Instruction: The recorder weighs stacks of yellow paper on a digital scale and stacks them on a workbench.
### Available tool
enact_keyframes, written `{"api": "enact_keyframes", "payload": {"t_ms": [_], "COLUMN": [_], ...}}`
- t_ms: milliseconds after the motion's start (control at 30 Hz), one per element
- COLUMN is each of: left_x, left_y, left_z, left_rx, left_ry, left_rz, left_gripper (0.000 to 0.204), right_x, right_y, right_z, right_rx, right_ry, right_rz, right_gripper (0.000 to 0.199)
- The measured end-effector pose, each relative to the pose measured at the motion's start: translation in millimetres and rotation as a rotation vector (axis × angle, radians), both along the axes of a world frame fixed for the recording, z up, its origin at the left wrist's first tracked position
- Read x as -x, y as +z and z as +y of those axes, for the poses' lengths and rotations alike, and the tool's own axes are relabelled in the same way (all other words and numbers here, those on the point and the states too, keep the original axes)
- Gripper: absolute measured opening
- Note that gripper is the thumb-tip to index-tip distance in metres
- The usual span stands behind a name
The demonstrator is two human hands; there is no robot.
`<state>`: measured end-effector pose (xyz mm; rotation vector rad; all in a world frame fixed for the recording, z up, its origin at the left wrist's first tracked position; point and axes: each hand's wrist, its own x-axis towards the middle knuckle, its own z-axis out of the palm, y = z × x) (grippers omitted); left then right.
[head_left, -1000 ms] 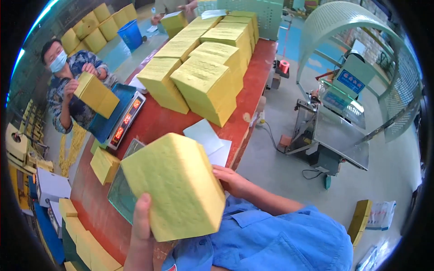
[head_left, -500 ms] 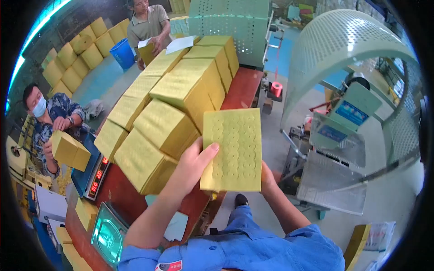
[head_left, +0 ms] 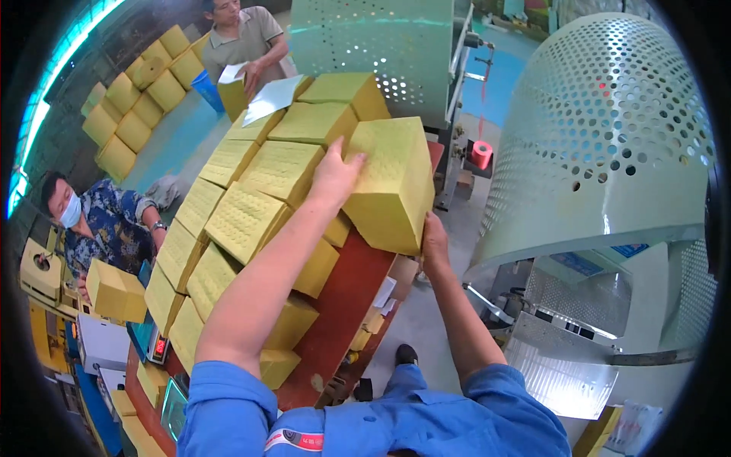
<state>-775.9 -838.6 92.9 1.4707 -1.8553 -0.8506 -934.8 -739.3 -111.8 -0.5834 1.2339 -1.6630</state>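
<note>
A thick stack of yellow paper (head_left: 388, 179) is held between my two hands at the right side of the table. My left hand (head_left: 339, 177) presses its left side, thumb against the upper face. My right hand (head_left: 436, 242) grips its lower right edge, with most of the fingers hidden behind it. Close to the left of the held stack lie rows of similar yellow paper stacks (head_left: 285, 164), several showing a stamped pattern on top. They stand on a dark red table (head_left: 354, 282). Whether the held stack touches the table or its neighbours is hard to tell.
A large perforated pale green guard (head_left: 594, 114) covers a machine at right. Another perforated panel (head_left: 365, 46) stands behind the table. One co-worker (head_left: 247, 46) handles paper at the back; another (head_left: 106, 228) is at left near a scale (head_left: 158, 346). A pink roll (head_left: 481, 154) hangs behind.
Both hands have carried the paper stack forward and tipped it, so its patterned face no longer faces me. My left arm now reaches across the table's stacks. The perforated guard appears swung lower.
</note>
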Motion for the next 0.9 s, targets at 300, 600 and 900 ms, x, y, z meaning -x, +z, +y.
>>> {"api": "enact_keyframes", "payload": {"t_ms": [300,600,900], "left_x": [13.6,23.5,68.2], "left_y": [31.1,8.3,-13.0], "left_z": [54.8,23.0,-66.8], "left_rx": [1.113,0.681,0.812], "left_ry": [-0.431,-0.61,-0.523], "left_rz": [-0.717,-0.513,-0.586], "left_gripper": [0.065,0.093,0.089], "right_x": [-14.4,-16.2,2.3], "right_y": [11.7,12.7,7.5], "right_z": [78.1,10.5,-78.1], "right_rx": [0.088,0.097,0.091], "right_ry": [0.054,-0.155,-0.373], "right_rz": [0.254,1.096,1.276], "right_gripper": [0.059,0.083,0.064]}}
